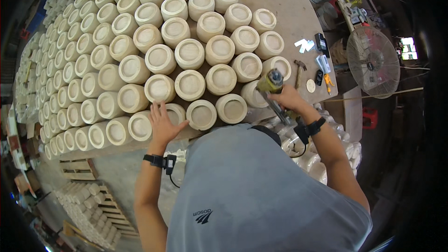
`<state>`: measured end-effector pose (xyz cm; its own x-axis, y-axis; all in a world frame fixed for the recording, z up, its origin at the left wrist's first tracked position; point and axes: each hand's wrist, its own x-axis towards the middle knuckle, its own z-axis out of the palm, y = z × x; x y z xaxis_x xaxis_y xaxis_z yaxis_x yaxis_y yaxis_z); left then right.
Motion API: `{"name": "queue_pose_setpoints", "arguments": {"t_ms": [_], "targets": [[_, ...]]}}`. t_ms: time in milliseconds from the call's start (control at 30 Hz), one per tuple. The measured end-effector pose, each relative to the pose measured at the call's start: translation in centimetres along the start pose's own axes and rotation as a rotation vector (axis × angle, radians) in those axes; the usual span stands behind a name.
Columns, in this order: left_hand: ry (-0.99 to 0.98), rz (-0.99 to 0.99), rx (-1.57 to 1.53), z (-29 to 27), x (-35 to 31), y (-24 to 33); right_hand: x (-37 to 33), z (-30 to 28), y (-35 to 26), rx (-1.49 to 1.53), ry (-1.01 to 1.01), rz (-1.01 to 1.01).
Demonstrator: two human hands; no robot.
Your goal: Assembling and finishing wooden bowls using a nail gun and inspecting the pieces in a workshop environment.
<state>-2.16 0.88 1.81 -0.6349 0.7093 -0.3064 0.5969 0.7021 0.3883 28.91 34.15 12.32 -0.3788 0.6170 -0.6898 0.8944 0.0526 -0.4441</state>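
My left hand [164,125] lies with its fingers spread over a pale round wooden pot-like piece [176,113] in the near row. Its fingertips reach toward the rim of the piece behind, and I cannot tell whether they press on it. My right hand [291,100] is wrapped round the grip of a yellowish air nail gun [270,83]. The gun is held above the right end of the near rows and partly covers another wooden piece [253,94]. Each wooden piece shows a raised ring round a sunken disc on top.
Rows of the same pieces fill the table [298,14] to the left and back. On its right lie a hammer [300,71], a wooden disc [311,85], an orange-yellow tool [329,84] and a black box [321,42]. A large fan [373,63] stands beyond. Wrapped pieces [347,151] are stacked below.
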Motion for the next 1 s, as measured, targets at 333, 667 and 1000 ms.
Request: {"name": "queue_pose_setpoints", "arguments": {"t_ms": [333, 667, 1000], "targets": [[-0.181, 0.413, 0.245, 0.8, 5.6, 4.0, 9.7, -2.3, -5.3, -0.225, 0.169, -0.081], [-0.169, 0.406, 0.102, 1.4, 5.5, 3.2, 9.8, -2.5, -5.4, -0.209, 0.172, -0.095], [-0.17, 0.392, 0.083, 1.4, 5.6, 3.3, 7.6, -1.5, -6.0, -0.21, -0.002, -0.211]]}}
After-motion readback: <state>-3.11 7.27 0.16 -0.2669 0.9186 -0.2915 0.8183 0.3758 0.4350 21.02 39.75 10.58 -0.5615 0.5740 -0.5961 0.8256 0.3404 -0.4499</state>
